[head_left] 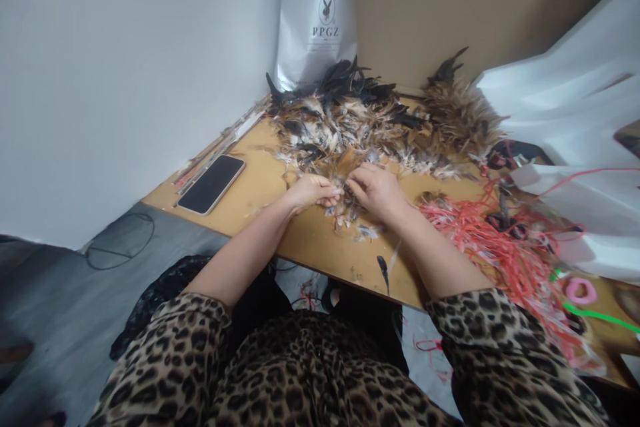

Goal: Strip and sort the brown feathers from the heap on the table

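Note:
My left hand [315, 192] and my right hand [373, 190] are close together over the near side of the table. Both are closed in a pinch, with brown and grey feathers [345, 160] between and just beyond the fingertips. Exactly which feathers each hand grips is partly hidden by the fingers. Directly behind them lies a broad pile of feathers [340, 123], white, brown and black. Small loose feathers [367, 232] lie on the tabletop below my hands, and a single dark feather [383, 270] rests near the front edge.
A phone [211, 184] lies at the left of the wooden table [320, 267]. Red plastic strings [480, 227] heap up on the right, by a pink ring [580, 291] and a green strip [600, 315]. Behind stands a silver-white bag [315, 20]; brown feathers [460, 113] bunch at back right.

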{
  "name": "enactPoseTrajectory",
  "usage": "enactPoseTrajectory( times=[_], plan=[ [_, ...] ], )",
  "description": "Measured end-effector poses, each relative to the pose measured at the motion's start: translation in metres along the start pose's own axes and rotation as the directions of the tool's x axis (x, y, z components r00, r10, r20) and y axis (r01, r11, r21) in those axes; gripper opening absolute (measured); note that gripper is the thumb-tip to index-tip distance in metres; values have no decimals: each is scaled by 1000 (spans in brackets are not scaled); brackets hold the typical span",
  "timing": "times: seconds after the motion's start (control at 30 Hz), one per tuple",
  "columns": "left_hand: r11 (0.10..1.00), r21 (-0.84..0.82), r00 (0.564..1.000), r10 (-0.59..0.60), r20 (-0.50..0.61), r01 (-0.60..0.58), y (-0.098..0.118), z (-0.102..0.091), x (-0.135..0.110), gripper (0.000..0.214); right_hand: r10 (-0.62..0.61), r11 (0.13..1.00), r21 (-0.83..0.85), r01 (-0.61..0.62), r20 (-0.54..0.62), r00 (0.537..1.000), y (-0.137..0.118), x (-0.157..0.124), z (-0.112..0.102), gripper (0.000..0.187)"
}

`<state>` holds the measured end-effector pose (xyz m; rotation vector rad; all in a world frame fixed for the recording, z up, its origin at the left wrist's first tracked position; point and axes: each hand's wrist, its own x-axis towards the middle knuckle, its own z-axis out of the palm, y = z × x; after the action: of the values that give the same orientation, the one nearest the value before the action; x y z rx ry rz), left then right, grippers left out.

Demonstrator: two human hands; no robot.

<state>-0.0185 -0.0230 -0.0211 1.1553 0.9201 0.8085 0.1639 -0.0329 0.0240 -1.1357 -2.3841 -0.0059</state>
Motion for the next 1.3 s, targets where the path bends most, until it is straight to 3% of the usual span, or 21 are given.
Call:
enactPoseTrajectory(
  times=[0.27, 0.33, 0.5, 0.7, 0.8, 0.9, 1.03, 1.17, 1.3],
  plan=[
    [992, 124, 993, 4, -115, 11, 4, -1, 1, 15, 16, 991, -137, 4, 145, 989, -9, -2, -16, 25],
    [978, 207, 996, 4, -94, 16, 5, -1, 0, 17, -15, 983, -179, 46, 170, 985, -16, -2, -21, 28],
    [925, 380, 997, -2, 80, -28, 9, 5, -8, 21, -154, 967, -168, 193, 221, 963, -24, 2, -22, 32],
    [927, 370, 969, -37, 246, -59, 8, 16, -14, 23, -248, 966, 130, 222, 234, 940, -7, 8, -14, 24],
    [933, 349, 960, -11, 280, -91, 8, 17, -14, 23, -199, 922, 372, 105, 225, 954, 5, 9, -11, 17],
    [938, 325, 956, 21, 292, -120, 9, 17, -15, 23, -79, 794, 600, -102, 268, 960, 15, 9, -7, 15],
    [947, 270, 972, 120, 204, -173, 12, 15, -15, 23, 71, 604, 741, -294, 318, 945, 24, 9, 0, 17],
    [966, 180, 983, 181, 39, -185, 13, 16, -12, 24, 157, 596, 761, -257, 204, 966, 25, 8, 12, 13],
    [979, 76, 971, 196, -137, -187, 10, 15, -6, 22, 270, 592, 748, -300, 166, 948, 18, 4, 22, 22]
  ],
)
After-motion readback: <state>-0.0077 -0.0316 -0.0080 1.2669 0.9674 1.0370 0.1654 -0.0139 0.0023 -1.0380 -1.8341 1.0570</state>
